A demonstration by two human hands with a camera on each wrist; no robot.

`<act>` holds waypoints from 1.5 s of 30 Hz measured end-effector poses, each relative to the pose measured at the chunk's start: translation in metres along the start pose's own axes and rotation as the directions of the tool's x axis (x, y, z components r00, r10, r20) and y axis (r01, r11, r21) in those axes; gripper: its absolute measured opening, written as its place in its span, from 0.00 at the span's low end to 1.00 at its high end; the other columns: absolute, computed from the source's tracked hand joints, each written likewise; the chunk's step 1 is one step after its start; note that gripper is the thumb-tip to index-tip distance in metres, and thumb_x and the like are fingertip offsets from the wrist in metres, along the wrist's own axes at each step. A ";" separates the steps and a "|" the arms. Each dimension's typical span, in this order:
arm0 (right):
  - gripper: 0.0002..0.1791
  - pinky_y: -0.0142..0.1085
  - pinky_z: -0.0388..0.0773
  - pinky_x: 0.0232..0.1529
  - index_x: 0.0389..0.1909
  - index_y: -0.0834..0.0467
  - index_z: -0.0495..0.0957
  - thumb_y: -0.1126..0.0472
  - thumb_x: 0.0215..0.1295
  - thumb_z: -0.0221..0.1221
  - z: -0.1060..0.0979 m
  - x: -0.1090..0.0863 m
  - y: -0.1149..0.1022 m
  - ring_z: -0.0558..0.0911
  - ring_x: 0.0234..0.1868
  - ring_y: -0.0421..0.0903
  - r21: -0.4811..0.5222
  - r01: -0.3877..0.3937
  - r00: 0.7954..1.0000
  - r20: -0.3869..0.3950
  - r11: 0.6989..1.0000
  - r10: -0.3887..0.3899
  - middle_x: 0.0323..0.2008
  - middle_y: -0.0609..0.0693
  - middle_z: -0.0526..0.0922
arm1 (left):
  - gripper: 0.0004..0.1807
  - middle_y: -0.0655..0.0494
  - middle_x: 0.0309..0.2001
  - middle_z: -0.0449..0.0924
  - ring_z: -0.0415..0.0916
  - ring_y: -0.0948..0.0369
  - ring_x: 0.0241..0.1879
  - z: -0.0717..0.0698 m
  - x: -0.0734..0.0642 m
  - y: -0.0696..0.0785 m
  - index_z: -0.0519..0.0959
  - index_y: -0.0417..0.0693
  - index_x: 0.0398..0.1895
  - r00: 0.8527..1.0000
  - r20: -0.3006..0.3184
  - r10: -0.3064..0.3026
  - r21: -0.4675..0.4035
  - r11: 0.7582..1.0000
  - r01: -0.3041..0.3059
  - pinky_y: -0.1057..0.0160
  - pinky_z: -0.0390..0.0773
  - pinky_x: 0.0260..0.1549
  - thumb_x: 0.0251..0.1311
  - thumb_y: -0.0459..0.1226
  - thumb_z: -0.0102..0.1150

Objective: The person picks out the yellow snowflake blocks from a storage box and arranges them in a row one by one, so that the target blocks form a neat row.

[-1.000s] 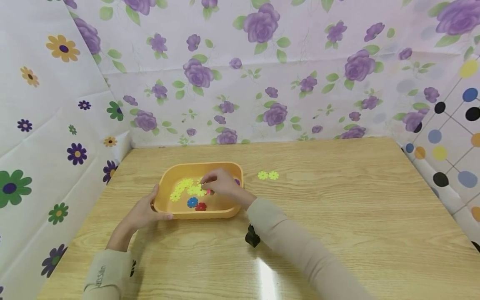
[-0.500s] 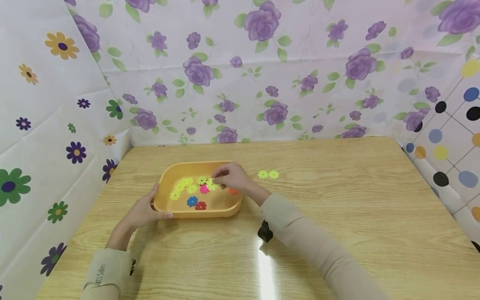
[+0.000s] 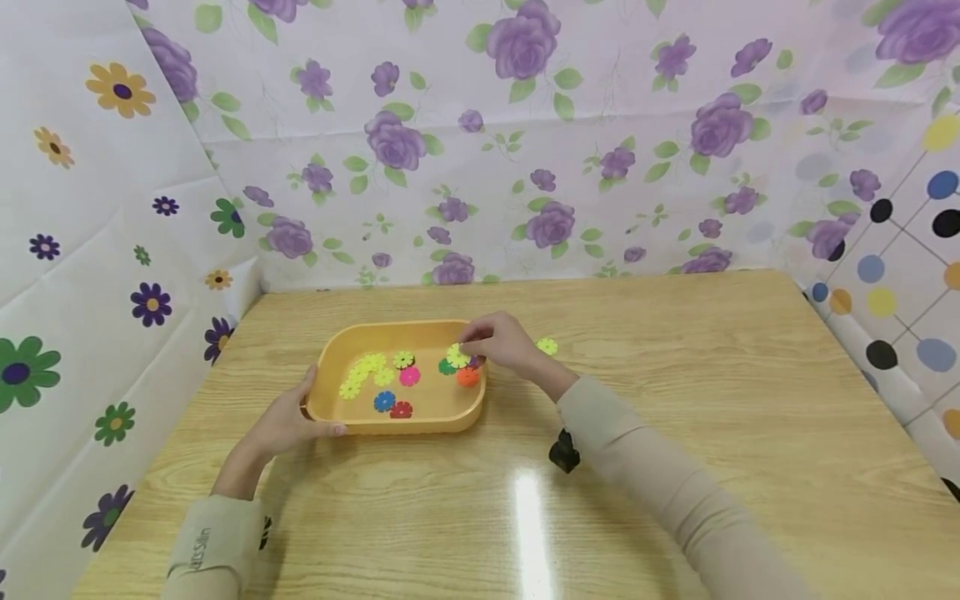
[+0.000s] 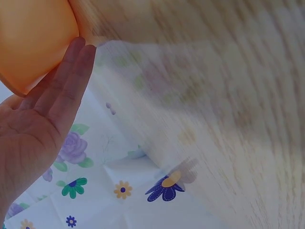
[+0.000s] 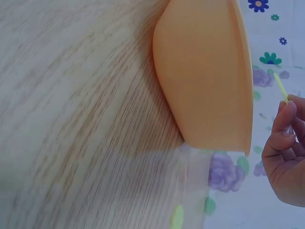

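Observation:
My right hand [image 3: 501, 340] pinches a yellow snowflake disc [image 3: 457, 357] between thumb and fingertips, above the right end of an orange plastic tray [image 3: 431, 427]. In the right wrist view the same disc [image 5: 281, 88] shows edge-on, higher than the tray wall [image 5: 205, 76]. My left hand [image 3: 288, 421] holds the tray's near left corner, thumb along the front and fingers against the left side. Inside lie several yellow discs [image 3: 372, 363], a pink disc [image 3: 409, 376], a blue disc [image 3: 385, 402], a red disc [image 3: 401, 410], an orange disc [image 3: 468, 377] and a partly covered green disc [image 3: 446, 367].
On the wooden table [image 3: 675, 375], right of the tray, a yellow disc [image 3: 547, 345] lies beyond my right wrist. Flower-patterned cloth [image 3: 465, 167] hangs behind the table, with more patterned sheets at both sides. A black wrist device [image 3: 564, 452] hangs under my right sleeve.
My right hand has risen and moved right with the yellow disc, uncovering the pink, green and orange discs. It now hides one of two discs on the table. My left hand stays put.

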State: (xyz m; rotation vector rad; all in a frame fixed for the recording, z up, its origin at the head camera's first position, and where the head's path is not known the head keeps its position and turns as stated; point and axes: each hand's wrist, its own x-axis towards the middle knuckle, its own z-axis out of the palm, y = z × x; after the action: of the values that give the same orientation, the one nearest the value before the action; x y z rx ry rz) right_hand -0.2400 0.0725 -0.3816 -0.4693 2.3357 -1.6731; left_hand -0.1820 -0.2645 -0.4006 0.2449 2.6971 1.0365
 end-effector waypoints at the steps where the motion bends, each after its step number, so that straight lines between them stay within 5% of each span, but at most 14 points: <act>1: 0.06 0.40 0.76 0.30 0.35 0.65 0.81 0.68 0.57 0.59 -0.002 0.000 0.001 0.78 0.25 0.51 -0.008 0.003 1.000 0.000 1.000 -0.003 0.25 0.54 0.81 | 0.67 0.27 0.65 0.45 0.51 0.38 0.62 0.000 0.000 0.000 0.33 0.31 0.68 1.000 0.000 -0.002 -0.002 1.000 0.002 0.42 0.52 0.58 0.38 0.50 0.72; 7: 0.05 0.42 0.74 0.28 0.34 0.64 0.81 0.67 0.58 0.60 -0.017 -0.003 0.009 0.76 0.28 0.59 -0.050 0.001 1.000 -0.014 0.999 -0.002 0.24 0.52 0.80 | 0.67 0.26 0.65 0.45 0.52 0.38 0.62 0.000 -0.001 0.001 0.33 0.30 0.68 1.000 0.004 0.000 -0.016 1.000 0.000 0.43 0.52 0.58 0.39 0.49 0.72; 15: 0.07 0.42 0.75 0.30 0.36 0.65 0.81 0.67 0.58 0.59 -0.035 -0.008 0.018 0.75 0.22 0.45 -0.053 -0.054 0.997 -0.055 0.997 0.051 0.28 0.53 0.81 | 0.66 0.26 0.65 0.46 0.53 0.38 0.61 -0.001 -0.001 0.004 0.34 0.30 0.68 1.000 0.003 0.007 -0.009 1.000 -0.007 0.42 0.54 0.57 0.40 0.48 0.72; 22: 0.07 0.52 0.74 0.36 0.36 0.65 0.81 0.67 0.58 0.59 -0.056 -0.013 0.029 0.76 0.22 0.46 -0.081 -0.060 0.994 -0.093 0.995 0.052 0.28 0.54 0.81 | 0.66 0.26 0.65 0.47 0.54 0.38 0.61 -0.001 -0.001 0.004 0.34 0.30 0.68 1.000 0.001 0.000 -0.005 1.000 0.000 0.42 0.54 0.57 0.39 0.49 0.72; 31: 0.09 0.49 0.74 0.37 0.38 0.66 0.80 0.65 0.59 0.58 -0.080 -0.021 0.044 0.76 0.25 0.48 -0.078 -0.105 0.988 -0.124 0.991 0.095 0.34 0.60 0.80 | 0.66 0.26 0.64 0.47 0.54 0.38 0.61 -0.001 -0.001 0.004 0.34 0.30 0.68 1.000 -0.003 0.003 -0.002 1.000 -0.003 0.42 0.54 0.57 0.39 0.49 0.72; 39: 0.10 0.51 0.74 0.39 0.39 0.68 0.79 0.66 0.60 0.58 -0.098 -0.027 0.059 0.77 0.31 0.57 -0.111 -0.139 0.979 -0.162 0.984 0.120 0.33 0.57 0.80 | 0.66 0.26 0.64 0.49 0.57 0.39 0.60 -0.001 -0.002 0.004 0.34 0.30 0.68 1.000 -0.001 -0.002 -0.001 1.000 0.002 0.43 0.56 0.57 0.40 0.49 0.72; 45: 0.10 0.45 0.75 0.35 0.40 0.67 0.78 0.65 0.60 0.57 -0.110 -0.031 0.066 0.78 0.31 0.55 -0.142 -0.200 0.965 -0.199 0.970 0.170 0.32 0.56 0.80 | 0.66 0.25 0.64 0.49 0.58 0.39 0.59 -0.001 -0.001 0.003 0.34 0.30 0.68 1.000 -0.002 0.007 -0.004 1.000 -0.007 0.43 0.55 0.57 0.39 0.49 0.72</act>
State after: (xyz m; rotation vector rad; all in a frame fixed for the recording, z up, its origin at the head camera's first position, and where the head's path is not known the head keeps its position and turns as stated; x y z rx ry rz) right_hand -0.2599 0.2002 -0.4091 -0.1187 2.5696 -1.5079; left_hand -0.1809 -0.2630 -0.3977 0.2532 2.6977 1.0441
